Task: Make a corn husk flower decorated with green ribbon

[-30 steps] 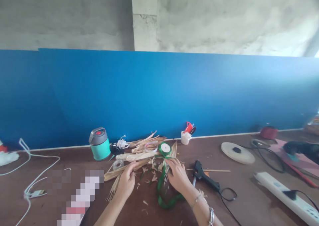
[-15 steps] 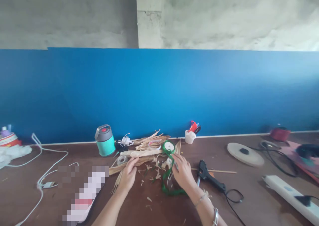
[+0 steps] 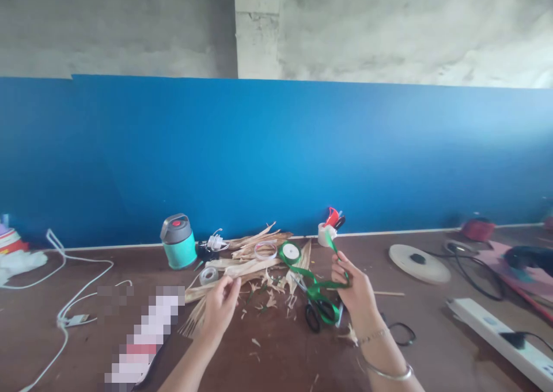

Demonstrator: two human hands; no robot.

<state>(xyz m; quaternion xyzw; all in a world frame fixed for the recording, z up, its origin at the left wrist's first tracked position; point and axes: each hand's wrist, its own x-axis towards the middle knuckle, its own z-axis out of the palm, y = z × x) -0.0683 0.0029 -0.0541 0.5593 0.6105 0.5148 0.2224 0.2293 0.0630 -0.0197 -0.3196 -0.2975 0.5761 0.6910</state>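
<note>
My right hand (image 3: 354, 288) is raised to the right of the husk scraps, its fingers closed on a green ribbon (image 3: 330, 242) whose end sticks up above them. The ribbon runs in loose loops back to its spool (image 3: 291, 252), crossing black-handled scissors (image 3: 313, 317) on the table. My left hand (image 3: 220, 305) is low over the table, at the near edge of the dried husks (image 3: 254, 265). Its fingers are curled in toward the thumb; whatever may be between them is hidden. A clear tape roll (image 3: 209, 276) lies just beyond it.
A teal flask (image 3: 179, 245) and a white cup of tools (image 3: 326, 235) stand along the blue panel (image 3: 268, 150). To the right are a round pale lid (image 3: 419, 263) and a power strip (image 3: 496, 334). White cables (image 3: 64, 317) spread across the left.
My right hand has moved right and up, drawing the ribbon with it and uncovering the scissors. It now covers most of the glue gun. The left hand has shifted only slightly.
</note>
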